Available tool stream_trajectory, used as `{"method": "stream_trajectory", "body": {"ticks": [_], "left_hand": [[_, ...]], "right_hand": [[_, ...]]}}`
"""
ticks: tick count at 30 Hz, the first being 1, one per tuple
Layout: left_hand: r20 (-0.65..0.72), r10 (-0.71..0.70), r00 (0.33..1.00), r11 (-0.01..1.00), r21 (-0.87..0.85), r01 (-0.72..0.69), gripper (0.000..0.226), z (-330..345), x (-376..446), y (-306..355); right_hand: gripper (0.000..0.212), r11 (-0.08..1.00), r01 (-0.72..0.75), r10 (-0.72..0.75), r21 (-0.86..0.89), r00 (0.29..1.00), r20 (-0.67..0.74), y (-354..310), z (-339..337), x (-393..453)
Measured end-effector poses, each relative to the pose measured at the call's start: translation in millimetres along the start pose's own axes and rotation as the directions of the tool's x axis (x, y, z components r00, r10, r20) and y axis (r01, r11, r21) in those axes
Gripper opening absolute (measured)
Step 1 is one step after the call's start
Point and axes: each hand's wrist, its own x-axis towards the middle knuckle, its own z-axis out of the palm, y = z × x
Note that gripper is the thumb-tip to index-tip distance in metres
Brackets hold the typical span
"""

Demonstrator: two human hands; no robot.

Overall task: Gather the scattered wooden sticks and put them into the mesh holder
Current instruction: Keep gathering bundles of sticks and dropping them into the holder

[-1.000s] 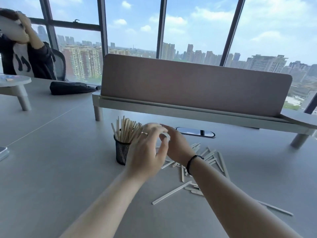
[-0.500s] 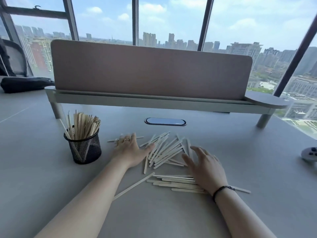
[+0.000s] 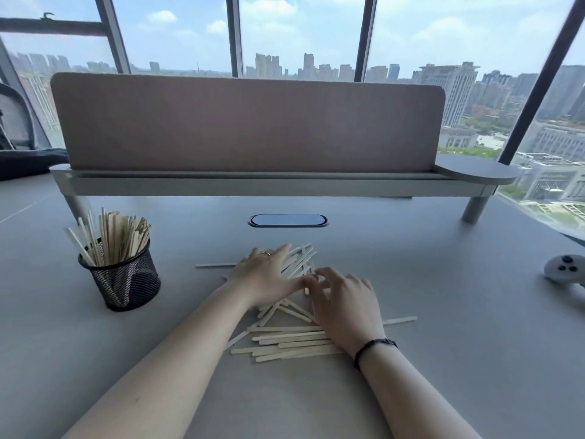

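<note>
The loose sticks (image 3: 286, 342) lie in a heap at the middle of the table (image 3: 443, 359), and both hands are right on top of them. The near bundle runs roughly three to nine o'clock, flat on the surface; the far bundle fans toward one o'clock. The left hand (image 3: 264, 278) lies palm down over the far bundle, fingers straight and fairly wide, pressing rather than gripping. The right hand (image 3: 343, 304) sits at three o'clock from it, nearly touching, fingers bent and spread over the heap's right side; whether any stick is pinched under them cannot be told. The cup (image 3: 122, 278), already stuffed with upright sticks, stands at nine o'clock from the left hand, well apart, so the left looks the nearer carrier. One stray stick (image 3: 215, 265) pokes out toward nine o'clock, another (image 3: 400, 320) toward three. Nothing stands between heap and cup. Beyond, at twelve o'clock, a cable hatch (image 3: 288, 220) and a shelf with a screen (image 3: 250, 125); a controller (image 3: 565, 269) rests far off at three o'clock.
</note>
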Motion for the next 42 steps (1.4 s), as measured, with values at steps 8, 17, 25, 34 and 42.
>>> {"method": "stream_trajectory", "body": {"ticks": [8, 17, 25, 34, 42], "left_hand": [[0.035, -0.004, 0.999, 1.0, -0.001, 0.004, 0.115, 1.3, -9.7, 13.2], [0.128, 0.172, 0.977, 0.965, -0.223, -0.141, 0.076, -0.8, -33.3, 9.9], [-0.006, 0.242, 0.97, 0.913, -0.338, -0.23, 0.071, -15.8, -87.4, -9.2], [0.259, 0.112, 0.959, 0.994, -0.033, -0.107, 0.14, -22.9, -134.7, -72.6], [0.046, 0.069, 0.997, 0.958, -0.281, -0.054, 0.091, -17.1, -127.0, -91.2]], "right_hand": [[0.033, 0.946, -0.053, 0.036, 0.319, 0.998, 0.06, 0.9, -7.6, -4.2], [0.036, 0.939, -0.012, 0.041, 0.344, 0.996, -0.078, 1.8, -8.0, -8.1], [0.031, 0.968, 0.029, -0.016, 0.25, 0.998, -0.058, 0.3, -17.5, -12.7], [0.1, 0.974, 0.219, -0.188, -0.052, 0.918, 0.348, -7.5, -21.9, -23.1], [0.105, 0.968, 0.248, -0.213, -0.038, 0.892, 0.399, -23.2, -16.4, -31.2]]}}
